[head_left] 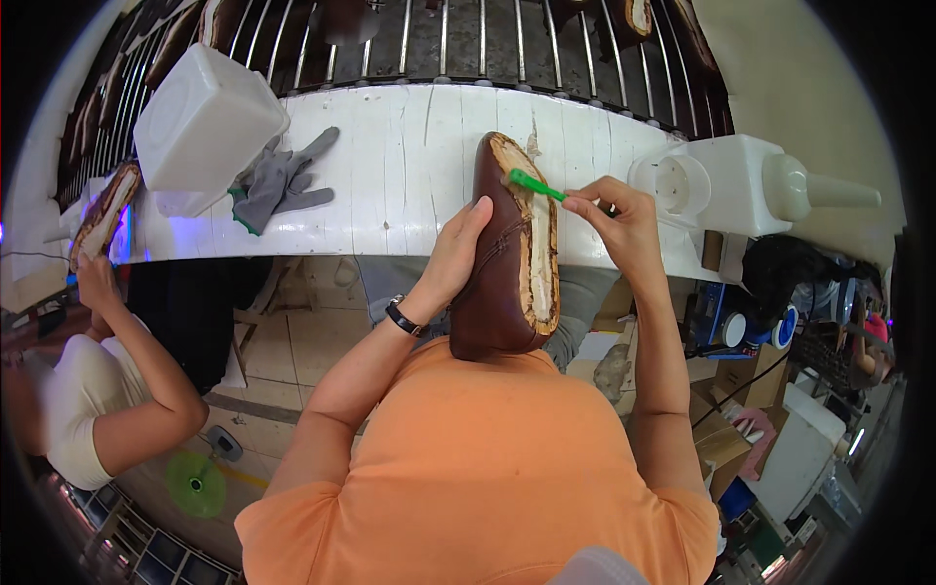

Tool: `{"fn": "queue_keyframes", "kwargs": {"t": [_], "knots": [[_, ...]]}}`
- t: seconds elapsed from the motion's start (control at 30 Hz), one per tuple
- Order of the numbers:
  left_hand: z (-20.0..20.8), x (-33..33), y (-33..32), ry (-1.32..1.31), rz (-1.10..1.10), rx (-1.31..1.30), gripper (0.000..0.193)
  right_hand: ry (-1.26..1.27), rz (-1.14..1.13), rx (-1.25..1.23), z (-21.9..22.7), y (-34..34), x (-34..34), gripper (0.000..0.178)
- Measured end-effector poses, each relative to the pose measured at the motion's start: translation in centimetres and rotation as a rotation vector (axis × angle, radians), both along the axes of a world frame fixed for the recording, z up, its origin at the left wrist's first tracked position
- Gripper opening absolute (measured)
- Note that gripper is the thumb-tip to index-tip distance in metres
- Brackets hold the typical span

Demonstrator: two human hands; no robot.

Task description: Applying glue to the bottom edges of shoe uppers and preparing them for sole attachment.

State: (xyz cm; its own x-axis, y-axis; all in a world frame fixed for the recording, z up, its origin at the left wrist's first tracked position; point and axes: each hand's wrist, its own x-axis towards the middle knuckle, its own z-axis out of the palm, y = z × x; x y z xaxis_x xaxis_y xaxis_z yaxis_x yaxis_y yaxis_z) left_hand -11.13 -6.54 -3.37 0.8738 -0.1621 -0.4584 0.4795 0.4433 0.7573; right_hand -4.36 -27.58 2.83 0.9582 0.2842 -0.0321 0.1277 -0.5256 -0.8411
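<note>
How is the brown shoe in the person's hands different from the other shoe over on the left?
The brown leather shoe is held bottom-up by the person's left hand while the right hand brushes it with a green brush. The co-worker's shoe looks smaller and farther off, with no brush on it. Both show pale undersides.

A long white bench (pixel 409 146) with cracked paint crosses the view. Behind it runs a rack of metal bars (pixel 468 44). The floor (pixel 302 341) below is of pale tiles. At the right, cardboard boxes (pixel 721 444) stand among clutter, under even light.
</note>
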Motion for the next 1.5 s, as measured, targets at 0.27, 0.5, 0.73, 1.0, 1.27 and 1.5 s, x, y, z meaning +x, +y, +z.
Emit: {"fn": "queue_keyframes", "kwargs": {"t": [0.27, 0.5, 0.73, 1.0, 1.27, 1.5], "knots": [[0.2, -0.2, 0.0, -0.016, -0.032, 0.053, 0.054, -0.065, 0.001, -0.313, -1.1, 2.9, 5.7, 0.022], [-0.2, -0.1, -0.1, -0.027, -0.02, 0.025, 0.053, 0.186, 0.232, -0.071, -2.2, 0.7, 8.4, 0.013], [0.2, 0.0, 0.0, -0.049, -0.027, 0.063, 0.052, 0.377, 0.362, -0.051, -0.1, -1.6, 7.4, 0.014], [0.0, -0.1, 0.0, -0.029, -0.023, 0.056, 0.053, 0.445, 0.404, 0.056, 2.2, -3.0, 2.4, 0.015], [0.4, -0.1, -0.1, -0.035, -0.039, 0.092, 0.055, 0.273, 0.171, -0.037, 2.0, -2.6, 0.2, 0.011], [-0.1, 0.0, -0.1, -0.061, -0.021, 0.064, 0.056, 0.284, 0.315, 0.0, 3.7, -3.0, -1.4, 0.012]]}}
